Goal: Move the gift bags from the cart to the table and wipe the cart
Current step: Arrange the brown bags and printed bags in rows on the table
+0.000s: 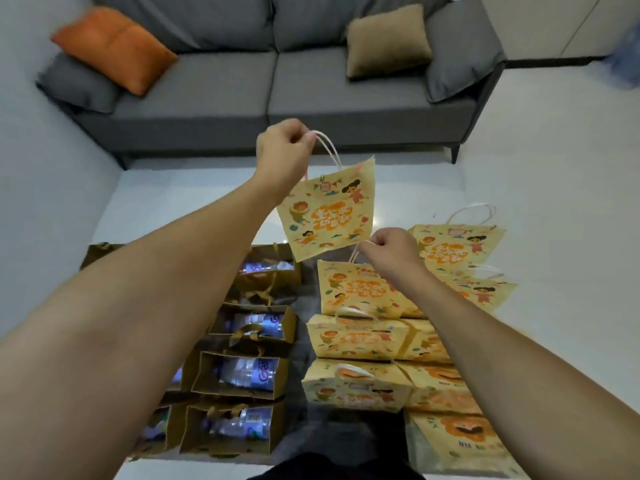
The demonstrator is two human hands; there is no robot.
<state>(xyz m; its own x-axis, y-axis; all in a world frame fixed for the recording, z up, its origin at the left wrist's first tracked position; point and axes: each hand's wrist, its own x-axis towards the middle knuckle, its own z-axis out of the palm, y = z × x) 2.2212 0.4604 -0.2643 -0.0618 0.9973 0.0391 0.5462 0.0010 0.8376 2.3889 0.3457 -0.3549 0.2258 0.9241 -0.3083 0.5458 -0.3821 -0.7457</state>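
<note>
Brown bags (242, 372) with bottles stand left on the table (194, 202). Left hand (282, 147) pinches a yellow bag (329, 211) by its handle, held in air mid-frame. Right hand (391, 251) pinches the handle of another yellow bag (356, 289) standing among the yellow row, right.

Matt paper gift bags (329, 209); cloth sofa (270, 84); glossy floor (554, 168).

Yellow cartoon gift bag (329, 211) — aloft, tilted
</note>
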